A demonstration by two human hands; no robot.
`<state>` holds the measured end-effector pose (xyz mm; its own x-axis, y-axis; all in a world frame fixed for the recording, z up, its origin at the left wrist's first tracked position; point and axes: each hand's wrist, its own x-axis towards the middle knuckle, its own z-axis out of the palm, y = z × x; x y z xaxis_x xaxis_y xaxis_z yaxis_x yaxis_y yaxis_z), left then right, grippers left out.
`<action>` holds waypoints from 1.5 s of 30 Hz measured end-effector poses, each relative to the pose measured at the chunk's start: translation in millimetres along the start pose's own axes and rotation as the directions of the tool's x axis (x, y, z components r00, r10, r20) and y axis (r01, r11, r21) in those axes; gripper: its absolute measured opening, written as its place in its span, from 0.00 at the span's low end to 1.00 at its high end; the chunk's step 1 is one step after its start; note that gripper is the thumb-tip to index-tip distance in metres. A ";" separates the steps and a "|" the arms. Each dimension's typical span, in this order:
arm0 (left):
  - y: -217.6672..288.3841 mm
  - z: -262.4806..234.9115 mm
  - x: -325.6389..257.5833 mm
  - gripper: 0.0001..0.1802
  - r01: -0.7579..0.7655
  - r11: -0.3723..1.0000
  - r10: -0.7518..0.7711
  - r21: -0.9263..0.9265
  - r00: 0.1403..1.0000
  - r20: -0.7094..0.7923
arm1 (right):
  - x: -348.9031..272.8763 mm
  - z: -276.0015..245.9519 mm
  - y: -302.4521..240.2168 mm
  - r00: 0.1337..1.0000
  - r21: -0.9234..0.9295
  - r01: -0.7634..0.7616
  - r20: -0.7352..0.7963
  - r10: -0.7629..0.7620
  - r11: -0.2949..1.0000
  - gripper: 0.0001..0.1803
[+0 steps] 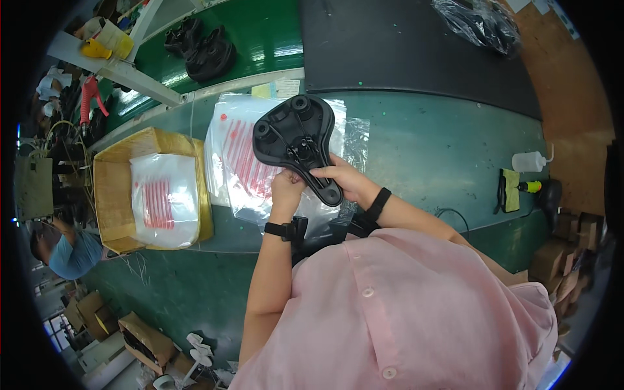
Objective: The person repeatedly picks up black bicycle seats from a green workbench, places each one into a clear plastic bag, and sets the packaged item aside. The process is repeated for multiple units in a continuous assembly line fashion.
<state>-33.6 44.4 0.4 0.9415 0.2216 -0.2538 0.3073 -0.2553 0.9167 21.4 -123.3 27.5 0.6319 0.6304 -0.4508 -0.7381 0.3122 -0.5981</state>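
Observation:
A black bicycle saddle (pixel 305 140), its underside with rails and two round spring-like posts facing up, is tilted above a stack of clear plastic bags (pixel 244 188) with red print. My right hand (pixel 349 180) grips the saddle's narrow nose, thumb on top and the other fingers partly hidden beneath. On the opposite side, my left hand (pixel 286 190) is closed in a fist against the saddle's edge. Whatever its curled fingers hold is hidden. Both wrists wear black bands.
A yellow-taped box (pixel 148 143) with more printed bags stands at the left. Other black saddles (pixel 209 55) lie on the green surface beyond. A black mat (pixel 416 52) covers the far bench. To the right are a white squeeze bottle (pixel 530 162) and a yellow-green cloth (pixel 511 190). Another person sits far left.

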 end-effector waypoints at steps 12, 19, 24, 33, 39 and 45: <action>-19.2 -111.9 -20.4 0.07 0.023 0.377 -0.321 -0.926 0.941 -0.108 | 9.7 -35.5 -6.1 0.979 -0.231 0.089 -0.159 -0.128 0.969 0.33; 19.7 -77.4 -44.3 0.11 -0.008 0.763 -0.179 -0.646 0.958 -0.223 | -23.5 -49.7 -37.8 0.825 -0.748 0.395 0.034 -0.563 0.533 0.36; 31.7 -48.7 -29.4 0.12 -0.140 0.787 -0.102 -0.601 0.931 -0.351 | -73.8 12.1 -64.5 0.866 -0.895 0.390 0.278 -0.415 0.214 0.32; 100.1 -39.3 -71.1 0.09 -0.219 0.975 0.211 -0.047 0.968 -0.139 | -58.1 1.1 -40.0 0.984 -0.989 0.144 0.144 -0.104 -0.006 0.29; 102.5 -50.8 -88.6 0.09 -0.464 0.789 0.528 0.402 0.847 -0.060 | -68.6 -13.7 -47.1 0.939 -0.213 -0.280 0.142 0.313 0.936 0.18; 160.8 44.4 -110.0 0.12 -0.856 0.496 0.795 0.144 0.514 0.322 | -62.9 7.9 -47.3 0.990 -0.162 -0.134 0.023 0.140 0.978 0.21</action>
<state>-81.7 -62.8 162.1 0.7731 -0.3922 0.4985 -0.6339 -0.4521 0.6275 14.8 -172.1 89.4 0.5169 0.6842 -0.5144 -0.7680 0.1053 -0.6317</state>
